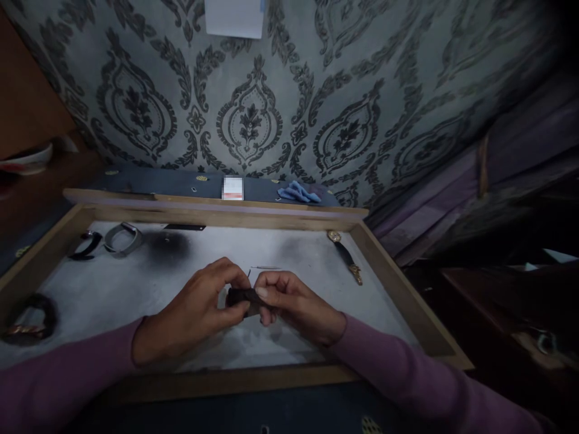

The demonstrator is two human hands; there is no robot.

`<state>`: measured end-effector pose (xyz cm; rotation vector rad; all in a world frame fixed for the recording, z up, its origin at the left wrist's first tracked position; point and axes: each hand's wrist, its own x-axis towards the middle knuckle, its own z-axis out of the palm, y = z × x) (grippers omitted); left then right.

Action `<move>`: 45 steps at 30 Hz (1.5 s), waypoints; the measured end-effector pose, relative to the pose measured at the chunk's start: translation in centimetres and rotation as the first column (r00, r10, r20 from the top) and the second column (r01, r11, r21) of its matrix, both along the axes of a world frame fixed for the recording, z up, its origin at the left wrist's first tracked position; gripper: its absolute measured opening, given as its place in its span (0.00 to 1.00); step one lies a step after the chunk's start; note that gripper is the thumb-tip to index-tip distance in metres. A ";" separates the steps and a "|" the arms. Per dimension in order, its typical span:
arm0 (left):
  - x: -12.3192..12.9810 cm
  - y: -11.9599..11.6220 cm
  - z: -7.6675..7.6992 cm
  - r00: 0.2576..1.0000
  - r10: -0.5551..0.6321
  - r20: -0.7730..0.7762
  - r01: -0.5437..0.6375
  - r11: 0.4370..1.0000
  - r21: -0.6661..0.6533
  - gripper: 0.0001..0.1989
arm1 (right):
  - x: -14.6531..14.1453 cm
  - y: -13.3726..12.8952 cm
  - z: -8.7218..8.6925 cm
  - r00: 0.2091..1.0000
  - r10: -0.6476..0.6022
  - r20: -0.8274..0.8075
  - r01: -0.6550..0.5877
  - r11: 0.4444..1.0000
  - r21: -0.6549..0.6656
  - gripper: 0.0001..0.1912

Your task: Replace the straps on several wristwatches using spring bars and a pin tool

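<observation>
A small dark piece (pixel 239 296) was held in the air over the middle of the tray (pixel 212 386), between the two hands; the fingers covered much of it, so I could not tell its exact shape. The left hand (pixel 192 301) came from the lower left, its back turned upward and its fingers bent toward the right. The right hand (pixel 296 301) came from the lower right and met it, the fingers curled inward. Both forearms, in purple sleeves (pixel 393 355), passed above the near edge of the tray and hid parts of it.

Just beyond the fingers, a thin tool (pixel 266 267) lay on the pale floor of the tray. On the right side was a gold watch with a black strap (pixel 346 254). On the left were a black-strapped watch (pixel 85 247), a grey band (pixel 123 239) and, nearer, a dark bracelet-like watch (pixel 29 319). A flat dark strip (pixel 184 227) lay near the far wall of the tray. Behind it, on the blue-covered desk (pixel 167 179), were a small white-and-red box (pixel 233 188) and a blue cloth (pixel 299 191).

The left hand was partly curved, pinching the piece between thumb and fingers — the right hand was more tightly folded, its thumb pressing on the other end.
</observation>
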<state>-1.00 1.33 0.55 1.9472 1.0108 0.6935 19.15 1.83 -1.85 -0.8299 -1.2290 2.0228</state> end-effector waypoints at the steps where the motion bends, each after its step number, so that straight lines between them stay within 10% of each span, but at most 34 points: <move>1: 0.0 0.0 -0.1 1.000 -0.001 -0.002 0.001 1.000 0.025 0.04 | 0.0 0.0 0.0 1.000 -0.003 0.000 0.003 1.000 0.006 0.15; 19: -0.7 1.6 0.2 0.996 -0.056 0.063 0.065 0.987 -0.145 0.13 | 0.1 0.7 0.6 0.975 -0.113 -0.192 0.046 0.945 -0.324 0.16; 33: -0.7 3.0 -0.4 0.896 0.332 0.296 -0.079 0.774 -0.629 0.17 | 0.4 1.9 -0.1 0.967 -0.253 0.025 0.254 0.967 -0.017 0.17; 38: -0.6 2.6 -0.5 0.836 0.440 0.327 -0.108 0.717 -0.689 0.20 | 0.1 0.8 0.4 0.902 -0.387 0.193 0.263 0.844 0.467 0.15; 45: -0.1 1.2 -1.0 0.828 0.399 0.394 -0.075 0.775 -0.627 0.24 | -1.5 -1.5 0.5 0.869 -0.341 0.358 0.012 0.738 0.675 0.12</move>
